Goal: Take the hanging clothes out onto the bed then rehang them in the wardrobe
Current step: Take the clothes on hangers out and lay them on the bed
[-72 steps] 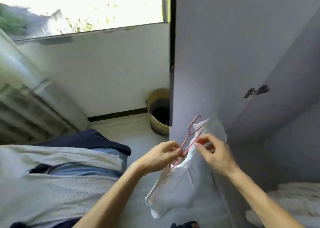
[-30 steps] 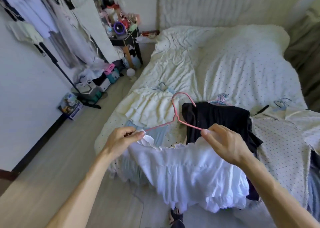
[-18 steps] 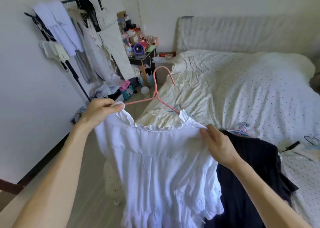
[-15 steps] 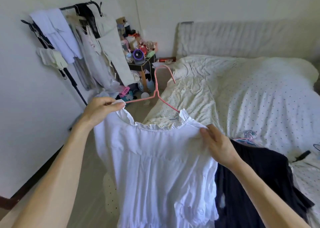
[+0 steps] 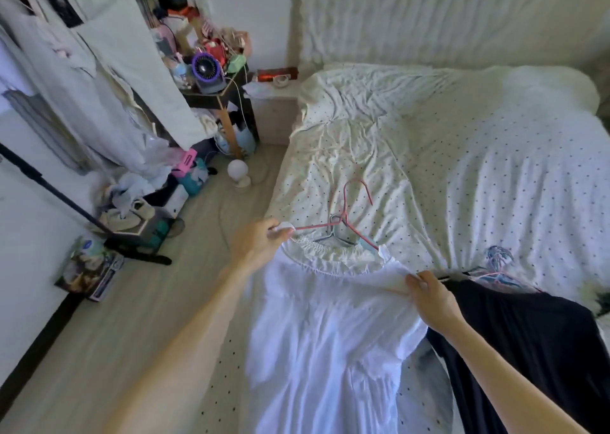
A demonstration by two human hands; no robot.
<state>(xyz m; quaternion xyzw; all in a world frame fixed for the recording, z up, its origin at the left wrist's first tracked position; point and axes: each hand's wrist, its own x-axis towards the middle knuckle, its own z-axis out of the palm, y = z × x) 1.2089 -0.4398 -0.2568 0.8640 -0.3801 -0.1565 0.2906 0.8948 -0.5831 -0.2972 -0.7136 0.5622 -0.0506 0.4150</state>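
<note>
Left hand [image 5: 255, 245] and right hand [image 5: 430, 296] pinch the white dress [image 5: 326, 334] shoulders.

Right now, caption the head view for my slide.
Left hand and right hand hold a white dress on its pink hanger by the shoulders over the bed, beside a black garment.

A single head-worn wide-angle view, looking forward and down over a bed [image 5: 462, 156].

The camera rides at the person's head by the bed's near corner and faces up its length toward the padded headboard [image 5: 445, 20] along the top edge. Both forearms enter from the bottom edge. The left hand [image 5: 255, 247] and right hand [image 5: 432, 301] sit close to the lens at mid-frame, and the white dress [image 5: 323, 334] between them fills the lower centre. The clothes rack [image 5: 82, 70] and cluttered side table [image 5: 214, 98] stand farther off at the upper left, the floor [image 5: 132, 301] at the lower left.
</note>
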